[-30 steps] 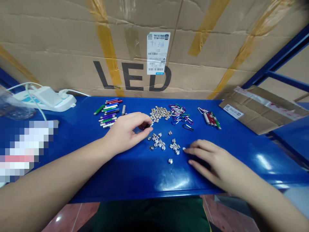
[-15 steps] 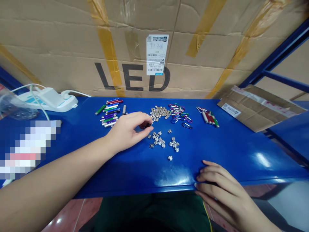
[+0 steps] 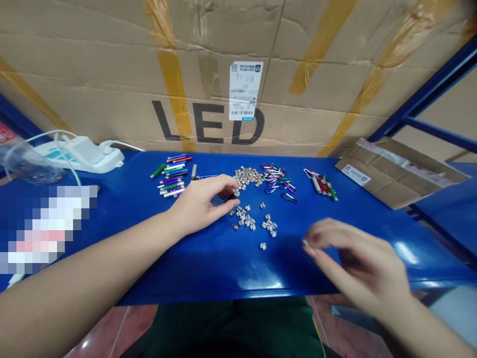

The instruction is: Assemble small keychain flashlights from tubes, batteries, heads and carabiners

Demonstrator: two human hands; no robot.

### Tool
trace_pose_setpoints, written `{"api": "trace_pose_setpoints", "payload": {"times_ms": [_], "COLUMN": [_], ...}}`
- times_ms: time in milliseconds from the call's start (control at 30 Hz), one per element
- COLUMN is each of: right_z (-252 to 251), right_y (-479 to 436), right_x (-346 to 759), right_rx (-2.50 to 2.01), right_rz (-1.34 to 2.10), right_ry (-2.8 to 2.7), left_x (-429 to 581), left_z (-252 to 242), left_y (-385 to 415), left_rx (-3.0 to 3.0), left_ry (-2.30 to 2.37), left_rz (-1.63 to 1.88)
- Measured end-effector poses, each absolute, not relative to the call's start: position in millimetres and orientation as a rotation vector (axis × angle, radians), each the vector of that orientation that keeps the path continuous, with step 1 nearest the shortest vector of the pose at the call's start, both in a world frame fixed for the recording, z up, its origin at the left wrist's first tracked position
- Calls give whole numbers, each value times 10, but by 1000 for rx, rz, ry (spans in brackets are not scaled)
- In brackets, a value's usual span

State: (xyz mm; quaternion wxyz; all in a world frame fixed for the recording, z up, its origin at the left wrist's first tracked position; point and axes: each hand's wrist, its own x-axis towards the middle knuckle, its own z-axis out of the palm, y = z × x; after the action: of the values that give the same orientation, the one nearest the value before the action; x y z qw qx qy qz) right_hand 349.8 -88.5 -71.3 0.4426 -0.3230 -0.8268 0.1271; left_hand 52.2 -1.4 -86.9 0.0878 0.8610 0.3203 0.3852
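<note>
Blue metal bench (image 3: pixel 283 271) below a taped LED carton (image 3: pixel 208 117): left hand pinching, right hand blurred

Small parts lie in separate groups across the far half of the bench. From left to right are coloured metal tubes (image 3: pixel 171 179), a heap of silver button cells (image 3: pixel 248 177), a tangle of coloured carabiners (image 3: pixel 278 178) and a short row of keychain flashlights (image 3: pixel 322 185). Nearer the person, slotted silver screws (image 3: pixel 248 219) form two loose clusters, with one lone screw (image 3: pixel 263 246) in front of them.

The left hand (image 3: pixel 199 204) sits just below the button cells, its thumb and fingertips pressed together on a small dark part (image 3: pixel 233 196). That part is mostly hidden, and its kind cannot be told. The right hand (image 3: pixel 354 253) is blurred, to the right of the screws and clear of every group, with its fingers curled and their tips drawn close. Whether it holds anything cannot be told.

A power strip (image 3: pixel 80 156) and flattened cardboard (image 3: pixel 398 174) lie at the bench's far corners.
</note>
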Motion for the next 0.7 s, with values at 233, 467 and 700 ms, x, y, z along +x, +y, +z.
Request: {"api": "trace_pose_setpoints", "payload": {"times_ms": [233, 467, 700], "right_z": [-514, -750, -787], "right_y": [-52, 38, 47], "right_x": [2955, 2783, 2800], "right_rx": [-702, -614, -624], "right_rz": [375, 370, 332], "right_ry": [-2249, -2247, -2238], "left_x": [472, 477, 504], "left_z": [-916, -900, -886], "left_y": [21, 3, -16], "left_rx": [2483, 2497, 2538], "left_ry": [937, 855, 844], "left_rz": [1170, 1183, 1166]}}
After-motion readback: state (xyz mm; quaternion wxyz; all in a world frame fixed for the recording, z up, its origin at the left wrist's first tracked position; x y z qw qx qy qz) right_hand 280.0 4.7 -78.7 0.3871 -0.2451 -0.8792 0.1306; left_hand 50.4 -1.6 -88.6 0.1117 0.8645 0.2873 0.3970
